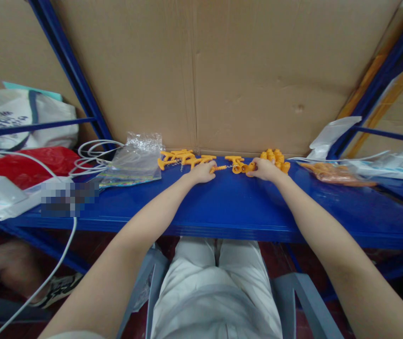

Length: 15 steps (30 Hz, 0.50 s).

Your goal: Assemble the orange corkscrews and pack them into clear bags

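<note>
My left hand [203, 173] is closed on an orange corkscrew piece [219, 168], whose metal spiral points right. On the right, the fingers of my right hand [265, 169] are closed round an orange part [251, 168] beside small orange cups [237, 168]. Several orange corkscrew handles [180, 156] with metal spirals lie left of and behind my left hand. Another orange handle [234, 158] lies between the hands. A pile of ribbed orange pieces [275, 157] sits just behind my right hand, which partly hides it.
Clear plastic bags [134, 162], a white power strip [31, 197], cables and a red bag [35, 165] are at the left on the blue shelf [229, 207]. A bag of orange pieces [335, 173] lies right. Cardboard [201, 70] stands behind. Another person's leg [10, 266] is lower left.
</note>
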Motion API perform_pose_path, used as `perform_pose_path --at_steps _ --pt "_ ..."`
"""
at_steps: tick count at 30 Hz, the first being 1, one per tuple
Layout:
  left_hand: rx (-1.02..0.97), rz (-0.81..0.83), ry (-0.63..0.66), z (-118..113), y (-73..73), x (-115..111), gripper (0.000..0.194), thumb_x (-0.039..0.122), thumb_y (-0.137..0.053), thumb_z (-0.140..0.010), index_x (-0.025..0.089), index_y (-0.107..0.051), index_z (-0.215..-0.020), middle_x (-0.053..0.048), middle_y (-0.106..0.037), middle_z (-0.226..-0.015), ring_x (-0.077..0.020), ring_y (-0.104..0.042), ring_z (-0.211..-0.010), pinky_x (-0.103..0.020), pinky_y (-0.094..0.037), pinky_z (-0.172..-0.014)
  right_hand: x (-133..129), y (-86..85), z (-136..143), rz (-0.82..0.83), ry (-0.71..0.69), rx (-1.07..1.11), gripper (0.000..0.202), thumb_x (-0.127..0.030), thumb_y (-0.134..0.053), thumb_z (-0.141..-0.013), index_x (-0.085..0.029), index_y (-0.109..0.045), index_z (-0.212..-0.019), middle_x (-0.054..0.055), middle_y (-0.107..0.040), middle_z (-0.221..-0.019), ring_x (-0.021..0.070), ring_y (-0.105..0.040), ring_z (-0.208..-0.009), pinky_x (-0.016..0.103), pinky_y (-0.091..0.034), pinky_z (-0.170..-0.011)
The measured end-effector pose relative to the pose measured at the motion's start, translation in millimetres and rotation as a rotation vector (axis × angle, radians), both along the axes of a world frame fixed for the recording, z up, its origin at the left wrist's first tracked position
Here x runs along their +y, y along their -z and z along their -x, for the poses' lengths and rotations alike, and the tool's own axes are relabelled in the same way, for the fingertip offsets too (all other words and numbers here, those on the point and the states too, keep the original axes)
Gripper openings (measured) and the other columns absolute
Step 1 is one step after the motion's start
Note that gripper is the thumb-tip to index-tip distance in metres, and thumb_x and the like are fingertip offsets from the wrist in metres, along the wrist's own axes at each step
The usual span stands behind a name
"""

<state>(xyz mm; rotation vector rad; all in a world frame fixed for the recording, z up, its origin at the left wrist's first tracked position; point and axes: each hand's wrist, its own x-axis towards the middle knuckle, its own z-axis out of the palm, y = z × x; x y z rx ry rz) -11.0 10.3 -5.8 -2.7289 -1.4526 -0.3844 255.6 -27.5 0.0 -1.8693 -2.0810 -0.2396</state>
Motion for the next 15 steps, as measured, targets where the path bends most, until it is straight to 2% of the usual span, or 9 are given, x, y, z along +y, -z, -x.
perform_pose_path --at_steps 3,6,11,15 --pt "-0.025 -0.023 0.019 1 2.2 2 0.042 0.021 -0.054 -0.082 0.022 -0.056 -0.124 -0.008 -0.071 -0.115 -0.0260 -0.067 -0.105 -0.037 -0.053 -0.090 -5 -6.3 6 0.069 -0.007 0.025 0.027 -0.024 -0.065 -0.080 -0.021 -0.064 -0.106 0.011 -0.073 -0.104 0.0305 -0.068 -0.099 0.047 -0.048 -0.089" --pt "-0.028 -0.027 0.022 1 2.3 3 0.041 0.019 -0.053 -0.083 0.022 -0.056 -0.123 -0.008 -0.071 -0.115 -0.0252 -0.067 -0.105 -0.036 -0.053 -0.091 -8 -10.3 12 0.062 -0.090 0.018 0.034 -0.014 -0.061 -0.077 -0.019 -0.065 -0.111 0.010 -0.073 -0.108 0.0261 -0.068 -0.099 0.037 -0.051 -0.086" --pt "-0.024 -0.020 0.004 -1 0.0 -2 0.039 0.020 -0.053 -0.084 0.021 -0.057 -0.122 -0.009 -0.070 -0.119 -0.0264 -0.066 -0.110 -0.037 -0.052 -0.093 -9 -13.1 17 0.004 -0.198 0.014 0.041 -0.006 -0.061 -0.074 -0.017 -0.069 -0.113 0.010 -0.070 -0.121 0.0262 -0.064 -0.113 0.037 -0.048 -0.099" --pt "-0.014 -0.017 0.001 -1 -0.6 -3 0.038 0.020 -0.052 -0.085 0.020 -0.057 -0.122 -0.010 -0.069 -0.121 -0.0271 -0.065 -0.111 -0.037 -0.052 -0.093 -9 -14.2 17 -0.007 -0.217 0.038 0.041 -0.009 -0.063 -0.076 -0.016 -0.069 -0.116 0.012 -0.069 -0.123 0.0271 -0.064 -0.115 0.039 -0.048 -0.100"
